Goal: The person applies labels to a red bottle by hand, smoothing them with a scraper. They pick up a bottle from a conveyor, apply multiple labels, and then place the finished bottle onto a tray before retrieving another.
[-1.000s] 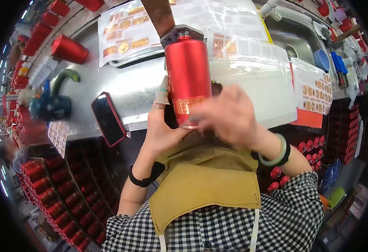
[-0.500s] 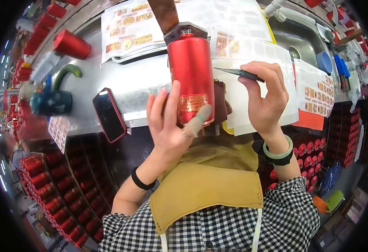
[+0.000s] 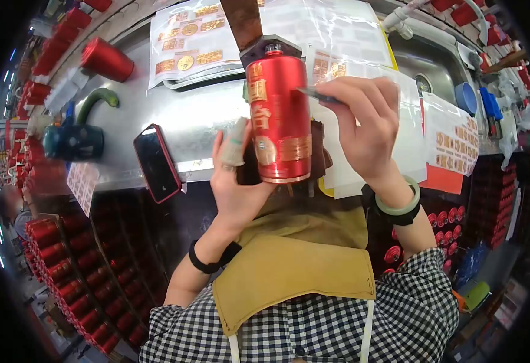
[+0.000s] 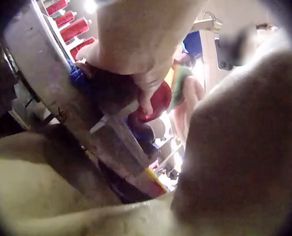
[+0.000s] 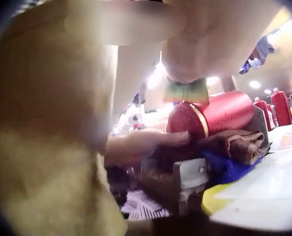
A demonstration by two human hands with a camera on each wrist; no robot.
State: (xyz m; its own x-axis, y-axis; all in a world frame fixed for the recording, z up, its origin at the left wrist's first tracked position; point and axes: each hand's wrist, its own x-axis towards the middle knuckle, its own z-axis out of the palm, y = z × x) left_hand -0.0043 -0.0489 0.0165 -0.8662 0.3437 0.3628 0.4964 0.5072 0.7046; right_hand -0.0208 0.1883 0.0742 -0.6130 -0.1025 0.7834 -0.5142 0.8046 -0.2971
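A red bottle (image 3: 286, 115) with gold lettering and labels lies in a holder, its base towards the person. My left hand (image 3: 237, 196) is at its lower left, thumb by the base and fingers stretched along the side; a pale cover sits on one finger. In the right wrist view a finger reaches to the base of the bottle (image 5: 229, 113). My right hand (image 3: 368, 118) pinches dark tweezers (image 3: 319, 95) with the tips at the bottle's right side. A brown cloth (image 5: 244, 145) is tucked beneath the bottle.
Printed gold sticker sheets (image 3: 186, 42) lie at the back, another sheet (image 3: 452, 136) at right. A phone (image 3: 157, 163), a teal mug (image 3: 74, 142) and a red canister (image 3: 107, 59) are at left. A sink (image 3: 422, 54) is at back right. Racks of red bottles (image 3: 77, 284) stand below.
The bottle has turned, bringing gold lettering up on its left. My right hand picked up into view the tweezers and has moved left to the bottle. My left hand slid down its left side.
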